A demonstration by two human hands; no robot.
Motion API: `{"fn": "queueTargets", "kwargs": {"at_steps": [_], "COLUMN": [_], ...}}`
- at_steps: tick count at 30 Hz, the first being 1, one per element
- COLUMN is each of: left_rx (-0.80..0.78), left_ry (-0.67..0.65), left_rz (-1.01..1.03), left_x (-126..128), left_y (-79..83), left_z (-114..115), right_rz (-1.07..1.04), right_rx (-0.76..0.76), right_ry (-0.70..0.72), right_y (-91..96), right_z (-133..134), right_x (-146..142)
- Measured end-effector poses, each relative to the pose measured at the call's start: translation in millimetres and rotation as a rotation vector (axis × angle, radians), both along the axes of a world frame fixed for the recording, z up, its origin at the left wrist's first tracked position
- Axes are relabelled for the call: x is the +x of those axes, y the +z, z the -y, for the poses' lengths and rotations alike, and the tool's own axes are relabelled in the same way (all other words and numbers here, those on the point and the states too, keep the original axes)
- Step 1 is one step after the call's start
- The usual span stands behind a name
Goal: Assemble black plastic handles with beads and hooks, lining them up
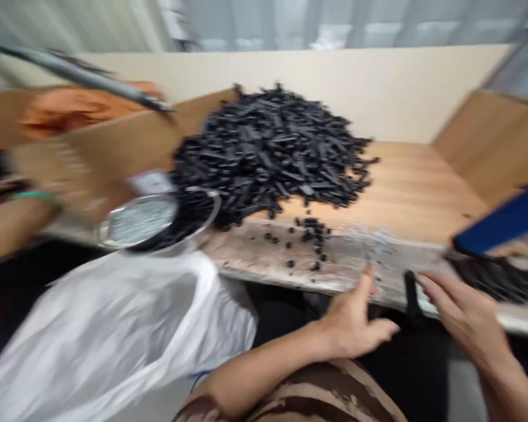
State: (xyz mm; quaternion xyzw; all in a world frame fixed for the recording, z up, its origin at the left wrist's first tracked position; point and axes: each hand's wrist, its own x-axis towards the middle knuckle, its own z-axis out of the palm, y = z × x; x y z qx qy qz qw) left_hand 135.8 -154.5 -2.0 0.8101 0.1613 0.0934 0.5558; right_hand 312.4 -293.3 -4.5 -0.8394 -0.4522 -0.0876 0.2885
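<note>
pale board (405, 82) stood along the back of the wooden worktop (418, 181), behind the heap of black parts (281, 146). to the right of that heap and nearer you, your right hand (469, 313) seemed to pinch a black piece (410, 293) at its fingertips; blur hid how firmly. your left hand (351, 329), also on the near right of the heap, had thumb and forefinger spread wide, though whether something small sat by its fingertip could not be told.

with a loose pinch, the black piece might have slipped past the front edge, and your spread left hand could have missed it. silvery bits (378, 239), right of the heap's near foot, were close to that hand, so a careless sweep could have mixed them with the black knobs (314, 234) just in front of the heap, or sent either over the edge. left of the heap's front, a knock from the other person's arm (15, 225) could have spilled the bowl (104, 231) toward the white sack (127, 310).
</note>
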Motion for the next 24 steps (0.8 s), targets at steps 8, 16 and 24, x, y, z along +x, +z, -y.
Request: {"fn": "queueTargets", "kwargs": {"at_steps": [8, 16, 24], "left_rx": [-0.122, -0.010, 0.248], "left_ry": [0.091, 0.153, 0.278], "left_rz": [0.047, 0.111, 0.285], "left_x": [-4, -5, -28], "left_y": [-22.1, -31.3, -6.9], "left_z": [-29, -40, -57], "right_rz": [0.114, 0.210, 0.352], "right_rx": [-0.480, -0.377, -0.260], "right_ry": [-0.415, -0.455, -0.420], "right_y": [6.1, -5.4, -4.7], "right_z": [-22, -18, 0], "right_x": [63, 105, 94]}}
